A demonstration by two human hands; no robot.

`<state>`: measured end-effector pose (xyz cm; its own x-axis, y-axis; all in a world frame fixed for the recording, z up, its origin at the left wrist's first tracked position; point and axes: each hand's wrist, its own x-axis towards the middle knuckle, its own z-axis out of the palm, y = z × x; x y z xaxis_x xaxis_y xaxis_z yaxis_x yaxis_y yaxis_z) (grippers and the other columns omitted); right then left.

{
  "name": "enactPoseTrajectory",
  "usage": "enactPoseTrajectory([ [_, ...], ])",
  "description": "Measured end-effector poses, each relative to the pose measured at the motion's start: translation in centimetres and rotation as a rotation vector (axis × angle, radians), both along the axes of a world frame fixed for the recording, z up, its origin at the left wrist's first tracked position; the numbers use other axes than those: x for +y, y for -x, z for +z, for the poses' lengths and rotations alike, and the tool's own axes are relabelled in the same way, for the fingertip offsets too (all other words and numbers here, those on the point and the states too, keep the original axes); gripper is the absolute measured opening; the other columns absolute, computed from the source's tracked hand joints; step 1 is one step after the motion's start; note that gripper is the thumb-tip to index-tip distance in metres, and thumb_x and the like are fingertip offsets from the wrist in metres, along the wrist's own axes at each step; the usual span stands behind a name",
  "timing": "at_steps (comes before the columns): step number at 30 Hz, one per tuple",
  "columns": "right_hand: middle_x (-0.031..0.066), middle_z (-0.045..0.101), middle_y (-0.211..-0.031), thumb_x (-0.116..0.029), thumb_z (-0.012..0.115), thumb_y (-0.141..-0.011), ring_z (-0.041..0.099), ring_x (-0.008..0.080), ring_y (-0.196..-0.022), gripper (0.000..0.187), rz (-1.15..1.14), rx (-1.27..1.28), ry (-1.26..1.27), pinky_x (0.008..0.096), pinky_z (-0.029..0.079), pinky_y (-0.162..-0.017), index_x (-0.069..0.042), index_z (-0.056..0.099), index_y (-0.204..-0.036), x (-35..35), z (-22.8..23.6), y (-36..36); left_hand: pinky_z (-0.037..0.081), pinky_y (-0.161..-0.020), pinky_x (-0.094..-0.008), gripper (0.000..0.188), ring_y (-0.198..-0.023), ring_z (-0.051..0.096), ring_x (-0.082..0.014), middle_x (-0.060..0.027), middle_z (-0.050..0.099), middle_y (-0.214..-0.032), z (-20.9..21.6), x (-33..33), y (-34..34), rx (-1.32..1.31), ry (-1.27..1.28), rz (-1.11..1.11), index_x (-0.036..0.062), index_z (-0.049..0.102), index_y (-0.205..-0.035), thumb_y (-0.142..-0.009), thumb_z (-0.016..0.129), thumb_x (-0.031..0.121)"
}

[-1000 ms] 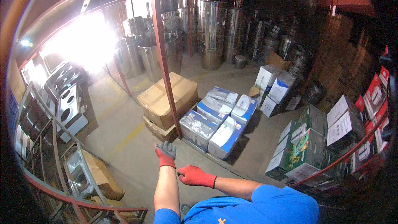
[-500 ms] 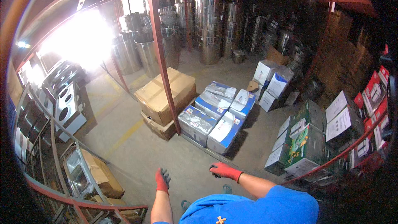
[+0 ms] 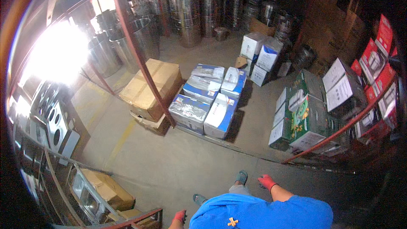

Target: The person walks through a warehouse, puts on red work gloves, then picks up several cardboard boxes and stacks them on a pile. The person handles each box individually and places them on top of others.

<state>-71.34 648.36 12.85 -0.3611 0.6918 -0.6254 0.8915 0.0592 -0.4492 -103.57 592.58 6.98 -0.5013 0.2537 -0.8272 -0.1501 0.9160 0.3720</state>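
Observation:
My left hand (image 3: pixel 179 216), in a red glove with a dark palm side, hangs low by the frame end at the lower edge. Nothing shows in it; its fingers look loosely apart, though they are small in view. On the other side of my blue shirt, my right hand (image 3: pixel 267 182) wears the same kind of glove, is empty and has its fingers loosely open. Both hands are away from the boxes. Ahead stands a group of blue and white cartons (image 3: pixel 197 109), with a large brown cardboard box (image 3: pixel 153 85) to their left.
A thin red post (image 3: pixel 137 55) rises beside the brown box. Green cartons (image 3: pixel 306 121) and red boxes (image 3: pixel 373 61) stand at right behind a red rail (image 3: pixel 335 137). Metal racks (image 3: pixel 55 182) line the left. Tall shiny metal drums (image 3: pixel 184 15) fill the back.
The view has shifted, with the cartons now higher and further left. Both hands have dropped lower, the right one nearer my body. My sandalled feet show more fully, apart in a step.

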Motion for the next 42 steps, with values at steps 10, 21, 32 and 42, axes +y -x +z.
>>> enactPoseTrajectory([
  [10,0.0287,0.071,-0.097,-0.040,0.069,-0.085,0.070,0.0437,-0.091,0.045,-0.228,0.141,-0.198,0.0495,0.054,-0.082,0.002,0.070,-0.102,7.1,-2.8,-2.9,0.045,-0.058,-0.0380,0.047,-0.077,0.057,-0.0200,-0.0064,0.072,-0.113,7.1,24.8,9.9,-0.066,-0.214,0.314,0.0134,0.062,-0.131,-0.097,0.059,0.046],
  [21,0.0240,0.069,-0.104,-0.044,0.070,-0.087,0.067,0.0353,-0.095,0.048,-0.402,0.226,0.012,0.0470,0.053,-0.084,-0.001,0.070,-0.110,21.0,-3.8,-11.6,0.045,-0.067,-0.0408,0.051,-0.085,0.053,-0.0207,-0.0041,0.070,-0.113,8.1,40.7,6.3,-0.099,-0.011,0.166,0.0178,0.060,-0.135,-0.097,0.057,0.052],
  [32,0.0215,0.069,-0.118,-0.031,0.065,-0.092,0.067,0.0365,-0.107,0.036,-0.724,0.140,0.255,0.0486,0.052,-0.097,-0.010,0.068,-0.120,21.7,-5.0,-16.6,0.050,-0.100,-0.0414,0.060,-0.117,0.065,-0.0342,-0.0227,0.071,-0.121,4.1,58.8,11.1,0.176,-0.262,-0.149,-0.0043,0.067,-0.124,-0.090,0.067,0.045],
  [42,0.0223,0.061,-0.134,-0.030,0.064,-0.095,0.061,0.0380,-0.119,0.051,-0.705,0.125,-0.147,0.0500,0.051,-0.097,-0.010,0.057,-0.141,25.4,-3.1,-13.0,0.044,-0.104,-0.0519,0.059,-0.124,0.058,-0.0361,-0.0116,0.060,-0.137,8.9,85.7,1.6,0.544,-0.571,-1.799,0.0225,0.060,-0.136,-0.085,0.066,0.052],
])
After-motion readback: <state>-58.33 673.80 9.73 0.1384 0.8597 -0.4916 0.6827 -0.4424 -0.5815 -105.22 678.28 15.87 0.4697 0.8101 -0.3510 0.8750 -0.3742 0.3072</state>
